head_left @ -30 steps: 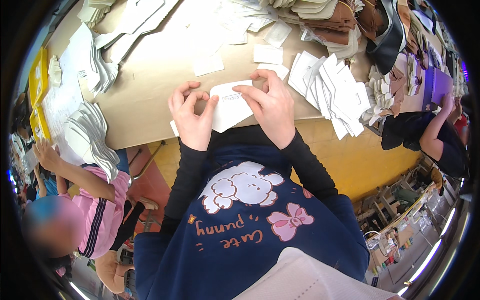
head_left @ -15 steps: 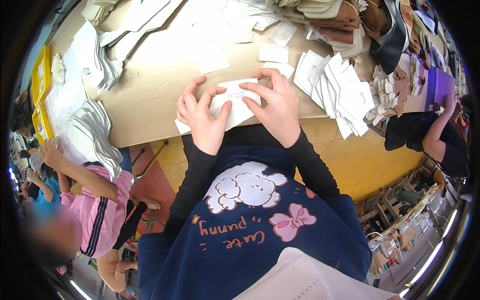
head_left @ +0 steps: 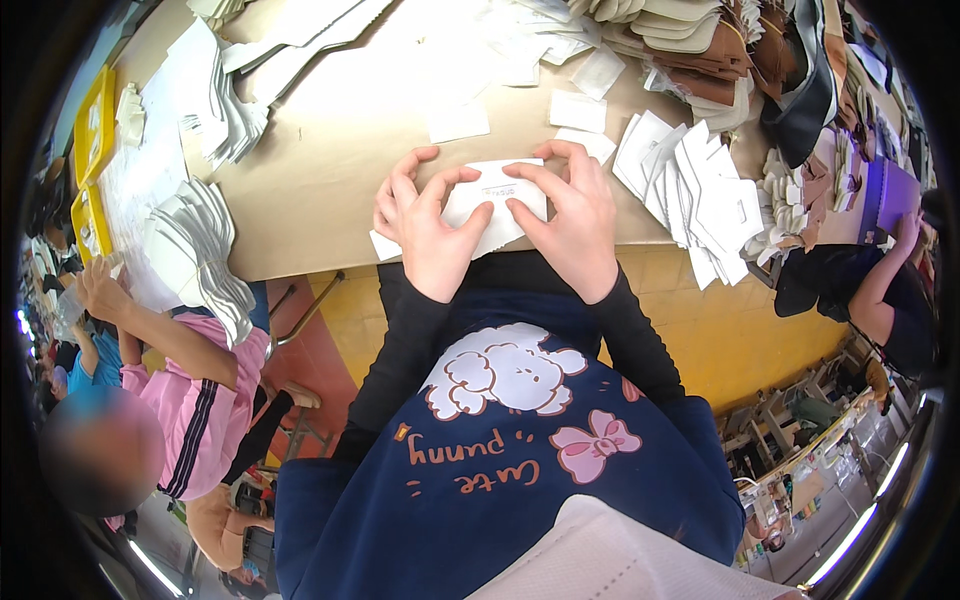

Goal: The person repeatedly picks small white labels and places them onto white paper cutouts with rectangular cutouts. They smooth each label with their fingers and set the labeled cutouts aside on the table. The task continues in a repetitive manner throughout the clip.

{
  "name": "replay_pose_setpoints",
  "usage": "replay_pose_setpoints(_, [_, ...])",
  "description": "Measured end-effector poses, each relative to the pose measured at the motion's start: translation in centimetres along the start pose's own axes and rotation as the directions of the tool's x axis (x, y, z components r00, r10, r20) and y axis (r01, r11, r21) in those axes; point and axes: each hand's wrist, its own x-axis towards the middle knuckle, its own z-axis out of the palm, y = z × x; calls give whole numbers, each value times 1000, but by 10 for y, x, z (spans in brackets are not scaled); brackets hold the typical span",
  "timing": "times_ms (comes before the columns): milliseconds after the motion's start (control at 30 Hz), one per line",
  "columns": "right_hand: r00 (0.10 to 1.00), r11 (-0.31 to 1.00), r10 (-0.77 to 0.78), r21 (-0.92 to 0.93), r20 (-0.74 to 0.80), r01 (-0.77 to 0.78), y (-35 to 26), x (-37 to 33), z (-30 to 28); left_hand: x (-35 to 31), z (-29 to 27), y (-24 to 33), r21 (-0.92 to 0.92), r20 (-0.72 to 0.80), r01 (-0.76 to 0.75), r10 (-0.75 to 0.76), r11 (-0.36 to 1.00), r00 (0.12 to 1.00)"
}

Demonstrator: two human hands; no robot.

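Note:
A white paper piece [head_left: 478,202] lies at the near edge of the tan work table [head_left: 330,170]. My left hand [head_left: 425,228] presses its left part, fingers spread over it. My right hand [head_left: 567,218] presses its right part, thumb and fingers on top. Both hands hold the piece flat against the table edge. My dark sleeves run down to a navy top.
Stacks of white cut pieces [head_left: 700,185] lie to the right, more [head_left: 200,255] to the left. Brown and tan parts [head_left: 720,50] pile at the far right. A person in pink [head_left: 190,390] sits on the left, another person [head_left: 880,300] on the right. Yellow trays [head_left: 92,150] stand far left.
Both hands with the white piece have shifted slightly toward me along the table edge. Their grip on it looks the same.

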Motion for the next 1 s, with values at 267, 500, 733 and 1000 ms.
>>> replay_pose_setpoints(267, [1000,1000,-19,-20,-11,19,-2,-1,4,-2,8,11,19,-15,43,-43,999,999])
replay_pose_setpoints(500, [975,924,47,363,216,-124,18,11,-14,0,0,-4,78,20,-112,111,991,994])
replay_pose_setpoints(733, [989,918,13,389,147,-70,20,-4,-13,-5,0,-15,3,10,-225,225,974,974])
replay_pose_setpoints(1000, [942,731,69,626,330,-273,-12,-20,-36,-13,-22,-9,-737,295,150,114,659,949])
